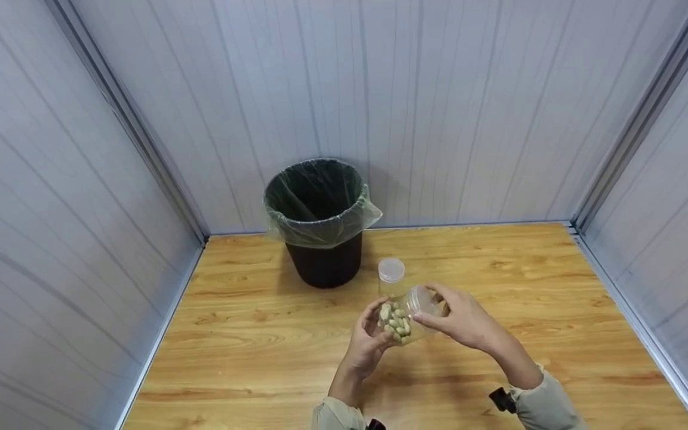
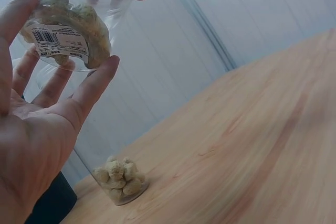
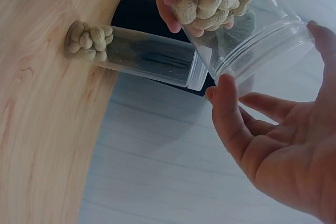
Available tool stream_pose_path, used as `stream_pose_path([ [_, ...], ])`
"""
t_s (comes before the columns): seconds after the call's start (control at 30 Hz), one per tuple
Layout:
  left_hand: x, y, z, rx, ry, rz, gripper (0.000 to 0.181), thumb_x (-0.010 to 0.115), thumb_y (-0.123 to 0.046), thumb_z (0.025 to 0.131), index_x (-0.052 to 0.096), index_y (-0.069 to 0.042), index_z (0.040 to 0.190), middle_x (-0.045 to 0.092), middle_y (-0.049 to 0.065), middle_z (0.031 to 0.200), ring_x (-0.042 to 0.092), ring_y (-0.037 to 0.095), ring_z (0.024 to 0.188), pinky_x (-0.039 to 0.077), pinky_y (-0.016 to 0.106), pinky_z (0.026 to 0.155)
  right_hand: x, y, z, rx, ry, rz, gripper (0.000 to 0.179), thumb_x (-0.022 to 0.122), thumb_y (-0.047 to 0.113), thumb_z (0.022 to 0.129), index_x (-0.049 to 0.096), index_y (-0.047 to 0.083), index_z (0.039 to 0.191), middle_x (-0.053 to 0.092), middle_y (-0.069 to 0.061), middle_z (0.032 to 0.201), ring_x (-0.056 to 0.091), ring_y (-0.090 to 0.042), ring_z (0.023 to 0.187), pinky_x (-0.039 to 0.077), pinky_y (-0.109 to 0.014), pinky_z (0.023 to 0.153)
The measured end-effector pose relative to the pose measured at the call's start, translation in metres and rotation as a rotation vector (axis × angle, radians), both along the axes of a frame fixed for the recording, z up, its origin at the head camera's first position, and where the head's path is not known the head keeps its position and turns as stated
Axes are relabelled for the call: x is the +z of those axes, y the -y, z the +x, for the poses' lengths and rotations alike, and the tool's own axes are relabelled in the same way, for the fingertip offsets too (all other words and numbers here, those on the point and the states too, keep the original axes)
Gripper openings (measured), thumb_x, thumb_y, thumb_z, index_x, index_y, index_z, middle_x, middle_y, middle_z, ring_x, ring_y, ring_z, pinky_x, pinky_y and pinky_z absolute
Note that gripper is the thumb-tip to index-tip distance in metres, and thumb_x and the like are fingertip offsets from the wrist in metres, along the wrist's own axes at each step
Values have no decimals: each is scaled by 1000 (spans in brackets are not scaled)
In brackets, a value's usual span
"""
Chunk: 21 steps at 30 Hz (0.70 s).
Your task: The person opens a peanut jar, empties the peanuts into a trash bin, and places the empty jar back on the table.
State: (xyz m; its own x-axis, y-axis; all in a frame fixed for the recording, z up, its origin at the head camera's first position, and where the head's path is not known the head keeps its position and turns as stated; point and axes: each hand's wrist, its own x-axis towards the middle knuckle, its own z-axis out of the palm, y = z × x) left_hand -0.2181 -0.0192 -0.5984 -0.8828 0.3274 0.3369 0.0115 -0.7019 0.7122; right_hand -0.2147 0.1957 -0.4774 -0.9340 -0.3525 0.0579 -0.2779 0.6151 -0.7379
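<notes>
A clear jar (image 3: 231,30) part filled with peanuts (image 1: 395,319) is held tilted above the table. My left hand (image 1: 365,346) grips it round its bottom end, where a barcode label (image 2: 58,41) shows in the left wrist view. At the other end, the thumb and fingers of my right hand (image 1: 468,319) pinch the clear screw lid (image 3: 273,51), which sits on the jar's mouth. Just behind the held jar, a second lidded clear jar (image 1: 391,272) stands upright on the table. Peanuts (image 2: 121,179) lie in its bottom.
A black bin (image 1: 326,263) with a clear liner bag stands behind and left of the jars, near the back wall (image 1: 439,119). The wooden table (image 1: 248,358) is enclosed by panel walls at the back and both sides.
</notes>
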Motion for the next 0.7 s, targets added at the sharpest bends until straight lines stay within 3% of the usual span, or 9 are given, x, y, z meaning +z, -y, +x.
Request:
stream_pose_path([
  [0.27, -2, 0, 3, -44, -3, -31, 78, 72, -18, 89, 25, 4, 148, 43, 16, 134, 53, 30, 114, 54, 44, 86, -4, -8, 0, 135, -47, -119, 74, 82, 39, 77, 48, 17, 139, 57, -6, 118, 54, -25, 95, 54, -36, 71],
  [0.4, -4, 1, 2, -40, -6, -23, 77, 72, -16, 89, 25, 5, 147, 44, 14, 133, 53, 31, 115, 55, 43, 85, -8, -11, -2, 217, -60, -159, 74, 83, 25, 77, 45, 23, 141, 53, -5, 124, 52, -29, 105, 53, -42, 80],
  [0.53, -5, 2, 1, -44, -16, -11, 74, 72, -15, 89, 29, 4, 146, 44, 14, 133, 54, 30, 114, 55, 43, 83, -9, -12, 0, 292, -57, -203, 89, 86, 17, 73, 37, 24, 147, 42, -7, 142, 43, -35, 125, 47, -53, 94],
  [0.63, -7, 2, 2, -36, -21, -8, 72, 71, -14, 90, 30, 3, 146, 42, 17, 136, 53, 31, 114, 55, 44, 83, -9, -10, 2, 238, -62, -192, 94, 85, 28, 75, 30, 23, 152, 27, -12, 154, 28, -37, 137, 34, -59, 104],
  [0.7, -9, 3, 3, -22, -16, -7, 70, 71, -14, 90, 32, 2, 146, 39, 19, 140, 52, 32, 116, 55, 45, 83, -9, -6, 4, 93, -102, -117, 87, 77, 43, 82, 30, 21, 152, 29, -14, 154, 33, -38, 135, 34, -60, 103],
])
